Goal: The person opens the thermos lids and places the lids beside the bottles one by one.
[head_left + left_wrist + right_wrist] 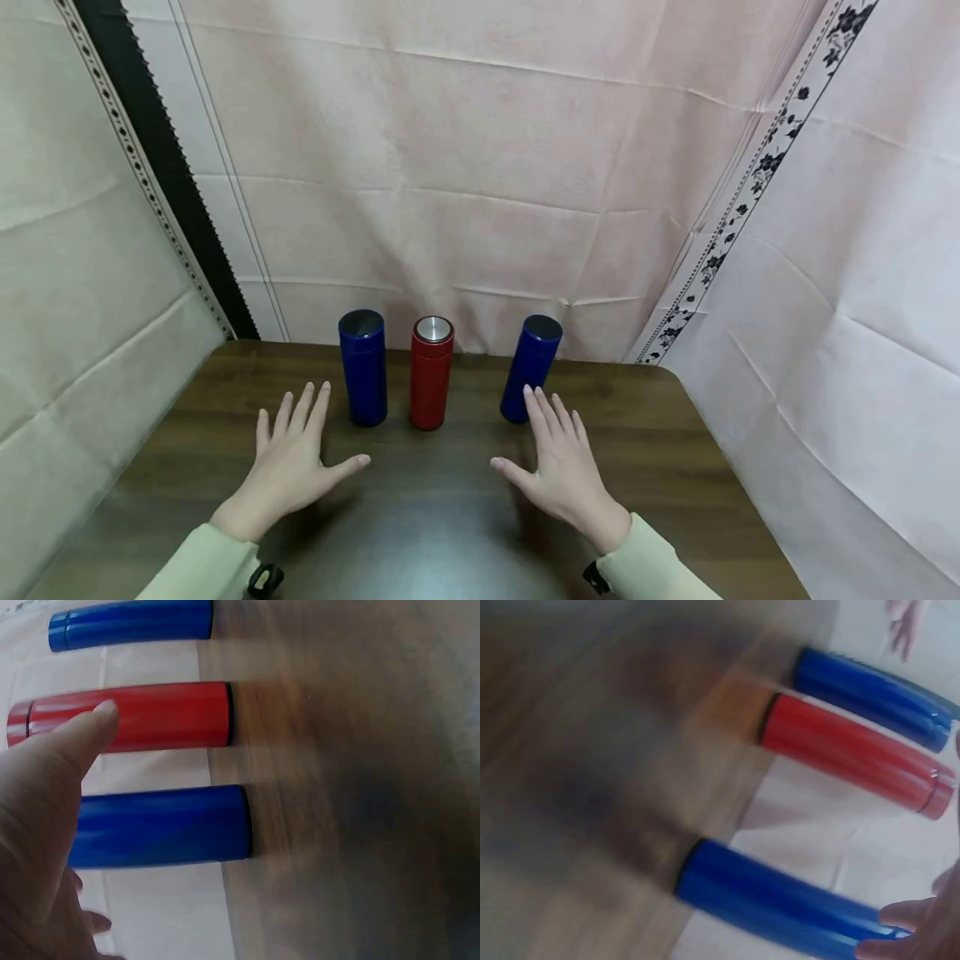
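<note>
Three bottles stand upright near the table's back edge: a blue one (364, 371) at the left, a red one (431, 375) with a silver lid top beside it, and another blue one (529, 371) apart at the right. My left hand (288, 467), fingers spread, hovers in front and to the left of the left blue bottle, holding nothing. My right hand (561, 475) is also spread and empty, its fingertips overlapping the right blue bottle's lower part in the head view; whether they touch it I cannot tell. In the left wrist view my thumb (82, 735) overlaps the red bottle (172, 716).
The brown wooden table (435, 533) has rounded back corners. Pale creased cloth (465, 167) hangs behind it and at both sides, with a black strip (172, 150) at the left and a floral border (750, 187) at the right.
</note>
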Demonstrator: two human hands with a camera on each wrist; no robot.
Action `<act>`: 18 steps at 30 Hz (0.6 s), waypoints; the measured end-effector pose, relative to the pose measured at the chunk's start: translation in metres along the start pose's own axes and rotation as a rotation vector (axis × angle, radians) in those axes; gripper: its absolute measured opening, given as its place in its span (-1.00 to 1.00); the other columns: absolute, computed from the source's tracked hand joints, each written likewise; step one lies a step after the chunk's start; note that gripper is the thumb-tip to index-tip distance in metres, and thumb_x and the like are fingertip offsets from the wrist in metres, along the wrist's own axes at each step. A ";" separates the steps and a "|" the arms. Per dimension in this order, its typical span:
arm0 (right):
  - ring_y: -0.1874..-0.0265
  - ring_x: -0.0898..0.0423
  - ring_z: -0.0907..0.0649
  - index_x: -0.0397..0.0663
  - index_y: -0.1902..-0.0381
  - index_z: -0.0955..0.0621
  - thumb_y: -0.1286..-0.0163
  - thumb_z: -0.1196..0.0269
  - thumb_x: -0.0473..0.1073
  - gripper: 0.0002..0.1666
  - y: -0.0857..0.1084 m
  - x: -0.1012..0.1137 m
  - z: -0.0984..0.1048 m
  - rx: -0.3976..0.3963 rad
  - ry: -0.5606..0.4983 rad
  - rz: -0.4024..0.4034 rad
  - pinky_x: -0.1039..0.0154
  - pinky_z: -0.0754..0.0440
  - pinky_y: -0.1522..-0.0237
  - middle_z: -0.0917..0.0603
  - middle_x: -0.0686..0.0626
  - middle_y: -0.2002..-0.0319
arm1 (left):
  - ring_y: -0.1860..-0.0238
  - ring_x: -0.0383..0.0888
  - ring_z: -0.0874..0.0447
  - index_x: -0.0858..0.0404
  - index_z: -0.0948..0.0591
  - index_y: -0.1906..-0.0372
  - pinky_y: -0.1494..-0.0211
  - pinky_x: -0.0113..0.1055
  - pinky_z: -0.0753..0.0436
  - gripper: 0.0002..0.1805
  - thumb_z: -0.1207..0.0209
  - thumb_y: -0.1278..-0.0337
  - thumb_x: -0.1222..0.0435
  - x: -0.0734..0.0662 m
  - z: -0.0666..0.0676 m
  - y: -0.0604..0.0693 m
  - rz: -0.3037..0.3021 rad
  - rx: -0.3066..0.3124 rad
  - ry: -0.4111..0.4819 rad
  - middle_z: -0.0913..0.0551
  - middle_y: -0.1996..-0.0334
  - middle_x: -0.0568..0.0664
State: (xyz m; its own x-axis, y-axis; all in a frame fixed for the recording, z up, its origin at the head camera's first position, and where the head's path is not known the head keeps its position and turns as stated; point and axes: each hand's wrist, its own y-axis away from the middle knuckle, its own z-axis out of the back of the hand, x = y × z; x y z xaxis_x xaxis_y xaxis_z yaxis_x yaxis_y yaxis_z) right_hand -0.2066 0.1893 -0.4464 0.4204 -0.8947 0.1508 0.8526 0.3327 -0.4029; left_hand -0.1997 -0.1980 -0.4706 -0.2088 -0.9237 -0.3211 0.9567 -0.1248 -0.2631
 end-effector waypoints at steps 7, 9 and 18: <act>-0.46 -0.08 -0.09 0.08 -0.55 0.07 -0.19 -0.08 0.55 0.20 -0.021 0.026 0.004 -0.091 -0.152 0.090 -0.16 -0.08 -0.38 0.01 0.06 -0.52 | -0.46 0.34 0.26 0.08 0.35 -0.53 -0.32 0.32 0.49 0.42 -0.16 0.28 -0.50 0.010 -0.008 -0.019 -0.015 0.119 0.188 0.11 -0.50 0.27; -0.45 -0.04 -0.11 0.07 -0.55 0.06 -0.19 -0.11 0.52 0.20 -0.027 0.033 0.003 -0.113 -0.202 0.097 -0.13 -0.12 -0.37 -0.02 0.07 -0.51 | -0.46 0.34 0.24 0.05 0.35 -0.53 -0.33 0.36 0.36 0.43 -0.23 0.28 -0.45 0.012 -0.009 -0.024 -0.013 0.140 0.240 0.09 -0.49 0.29; -0.38 0.18 -0.24 0.25 -0.55 0.08 -0.19 -0.14 0.47 0.14 -0.061 0.074 -0.001 -0.150 -0.354 0.121 0.07 -0.30 -0.31 -0.13 0.19 -0.47 | -0.46 0.28 0.10 -0.11 0.43 -0.50 -0.29 0.36 -0.11 0.43 -0.33 0.28 -0.36 0.019 -0.016 -0.041 0.030 0.214 0.428 0.19 -0.52 0.17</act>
State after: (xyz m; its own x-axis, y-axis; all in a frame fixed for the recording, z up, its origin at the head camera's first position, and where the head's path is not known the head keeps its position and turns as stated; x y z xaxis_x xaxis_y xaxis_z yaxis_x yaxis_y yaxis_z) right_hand -0.2281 0.1025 -0.4116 0.6184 -0.6851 0.3850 0.7463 0.3587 -0.5606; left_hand -0.2461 -0.2043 -0.4807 -0.2027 -0.7017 -0.6830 0.9744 -0.2139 -0.0694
